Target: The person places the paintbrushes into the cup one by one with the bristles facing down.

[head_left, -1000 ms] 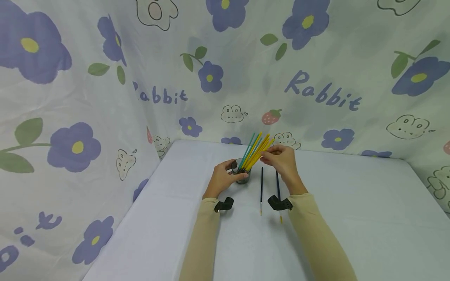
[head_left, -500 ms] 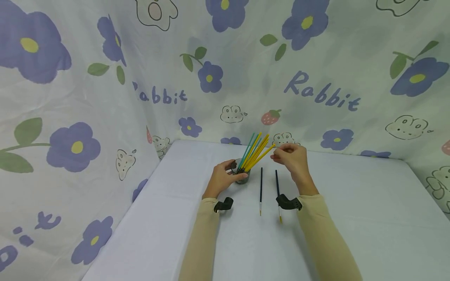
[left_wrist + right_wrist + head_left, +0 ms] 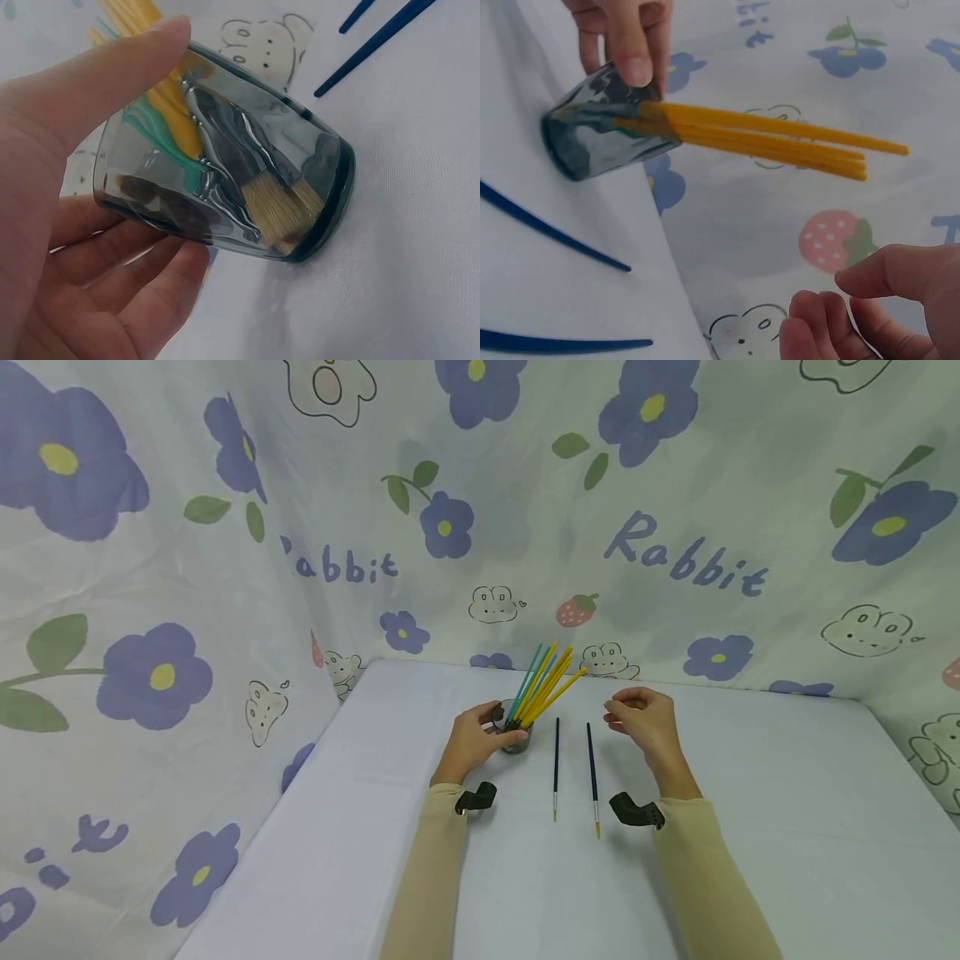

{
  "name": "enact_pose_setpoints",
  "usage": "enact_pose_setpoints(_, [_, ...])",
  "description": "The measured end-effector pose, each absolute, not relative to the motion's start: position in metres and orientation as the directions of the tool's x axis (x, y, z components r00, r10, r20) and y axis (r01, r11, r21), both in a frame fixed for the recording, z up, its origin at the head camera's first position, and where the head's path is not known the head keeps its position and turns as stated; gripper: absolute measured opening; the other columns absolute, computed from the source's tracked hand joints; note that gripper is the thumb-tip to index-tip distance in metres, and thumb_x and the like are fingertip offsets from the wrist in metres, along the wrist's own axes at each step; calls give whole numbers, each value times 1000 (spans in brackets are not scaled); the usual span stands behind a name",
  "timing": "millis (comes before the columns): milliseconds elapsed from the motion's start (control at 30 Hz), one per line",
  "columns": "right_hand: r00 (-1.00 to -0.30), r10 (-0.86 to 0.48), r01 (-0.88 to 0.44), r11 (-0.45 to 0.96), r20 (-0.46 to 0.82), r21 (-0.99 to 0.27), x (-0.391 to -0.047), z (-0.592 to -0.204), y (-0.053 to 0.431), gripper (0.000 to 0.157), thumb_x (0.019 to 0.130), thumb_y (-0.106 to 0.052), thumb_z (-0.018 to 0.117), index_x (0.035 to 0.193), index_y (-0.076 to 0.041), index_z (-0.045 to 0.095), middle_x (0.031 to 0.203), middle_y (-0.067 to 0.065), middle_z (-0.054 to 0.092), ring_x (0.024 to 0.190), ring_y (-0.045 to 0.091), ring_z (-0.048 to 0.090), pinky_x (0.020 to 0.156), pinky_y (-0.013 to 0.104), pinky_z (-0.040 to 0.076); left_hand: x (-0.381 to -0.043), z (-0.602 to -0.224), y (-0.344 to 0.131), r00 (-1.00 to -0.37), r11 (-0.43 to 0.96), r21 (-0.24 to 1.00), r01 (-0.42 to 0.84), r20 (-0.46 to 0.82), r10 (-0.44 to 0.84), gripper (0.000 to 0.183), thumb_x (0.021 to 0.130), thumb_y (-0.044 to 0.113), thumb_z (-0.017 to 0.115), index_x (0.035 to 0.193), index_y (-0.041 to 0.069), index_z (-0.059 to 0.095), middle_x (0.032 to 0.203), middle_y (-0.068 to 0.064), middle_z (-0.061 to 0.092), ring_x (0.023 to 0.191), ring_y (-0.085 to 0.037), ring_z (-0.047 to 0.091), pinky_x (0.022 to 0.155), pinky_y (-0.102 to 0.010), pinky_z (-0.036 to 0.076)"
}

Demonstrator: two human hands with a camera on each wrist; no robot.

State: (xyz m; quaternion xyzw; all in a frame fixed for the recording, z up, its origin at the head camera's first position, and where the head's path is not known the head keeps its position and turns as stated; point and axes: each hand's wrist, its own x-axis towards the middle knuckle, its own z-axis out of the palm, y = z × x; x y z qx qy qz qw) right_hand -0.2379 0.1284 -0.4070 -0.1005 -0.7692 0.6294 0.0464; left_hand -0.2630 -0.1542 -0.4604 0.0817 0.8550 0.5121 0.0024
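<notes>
My left hand (image 3: 474, 743) grips a clear grey glass (image 3: 516, 747), thumb on the near side and fingers behind. Bristle-down inside it stand several yellow paintbrushes (image 3: 553, 687) and teal paintbrushes (image 3: 528, 678), leaning to the right. The bristles (image 3: 274, 206) show through the glass wall in the left wrist view. To the right of the glass, my right hand (image 3: 643, 722) hovers with loosely bent fingers and nothing between thumb and fingertips. Two dark blue paintbrushes lie between the hands, a left one (image 3: 556, 764) and a right one (image 3: 592, 764), bristles toward me.
A white cloth covers the table (image 3: 787, 827). Patterned fabric (image 3: 517, 527) with flowers and rabbits hangs behind it and along the left side. Black wrist cameras sit on the left sleeve (image 3: 431, 877) and the right sleeve (image 3: 708, 877).
My right hand has let go of a yellow paintbrush, which leans right in the glass, and has moved away to the right and slightly nearer me. The left hand keeps its grip.
</notes>
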Motion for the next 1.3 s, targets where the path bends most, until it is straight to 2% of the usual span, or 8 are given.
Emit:
enact_pose_setpoints(133, [-974, 215, 121, 250, -67, -961, -234, -419, 133, 28, 93, -17, 66, 114, 1, 62, 102, 13, 69, 77, 11, 71, 69, 19, 63, -262, -459, -154, -987, 462, 877, 133, 75, 141, 95, 67, 54, 86, 144, 11, 50, 136, -8, 60, 129, -25, 56, 104, -35, 55])
enact_pose_setpoints(367, [-976, 194, 152, 274, -100, -950, -228, -437, 139, 30, 92, -17, 67, 115, 2, 63, 105, 18, 70, 77, 13, 70, 68, 20, 63, -261, -459, -154, -986, 465, 875, 137, 77, 146, 95, 68, 54, 86, 145, 10, 50, 136, -8, 60, 129, -25, 56, 104, -35, 55])
enact_pose_setpoints(567, [-979, 172, 163, 336, -110, -928, -229, -443, 139, 33, 92, -18, 67, 118, 2, 63, 103, 16, 70, 84, 23, 71, 69, 21, 62, -261, -458, -155, -986, 455, 879, 143, 87, 143, 93, 68, 52, 86, 144, 11, 51, 135, -9, 60, 127, -22, 57, 103, -35, 56])
enact_pose_setpoints(867, [-977, 134, 207, 450, -164, -869, -230, -454, 135, 35, 91, -19, 69, 116, 4, 64, 99, 16, 71, 70, 11, 67, 64, 19, 60, -262, -459, -155, -988, 461, 878, 130, 73, 140, 95, 67, 55, 86, 144, 11, 50, 136, -9, 60, 127, -22, 57, 103, -35, 56])
enact_pose_setpoints(1300, [-983, 77, 181, 593, -169, -785, -230, -461, 123, 32, 87, -18, 70, 108, 5, 66, 87, 14, 73, 65, 12, 64, 57, 22, 52, -263, -460, -155, -988, 466, 875, 131, 75, 137, 94, 67, 56, 86, 143, 12, 52, 135, -8, 61, 127, -24, 58, 102, -35, 56])
